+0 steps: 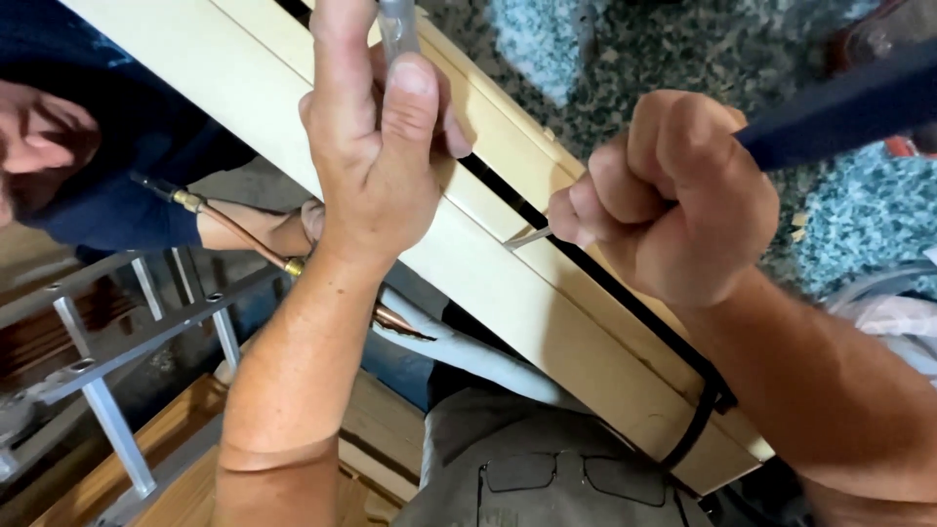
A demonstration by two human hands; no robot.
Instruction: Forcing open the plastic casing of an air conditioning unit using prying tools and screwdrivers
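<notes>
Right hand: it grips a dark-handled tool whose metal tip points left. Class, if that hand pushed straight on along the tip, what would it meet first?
The right hand drives the tool's metal tip into the seam of the cream casing; the tip seems to touch it already. Beyond lies the left hand, though depth is unclear.

Long cream-coloured casing (547, 322), running diagonally from far left down to near right, split lengthwise by a thin black seam and bound near its lower end by a black strap (698, 429). Grey tube (395, 29), upright at the far edge, clasped against the casing in the left hand (376, 156). Tool with dark blue handle (839, 107), gripped in the fisted right hand (673, 195), its narrow metal tip (527, 237) pressed at the seam, handle angled up to the far right.
</notes>
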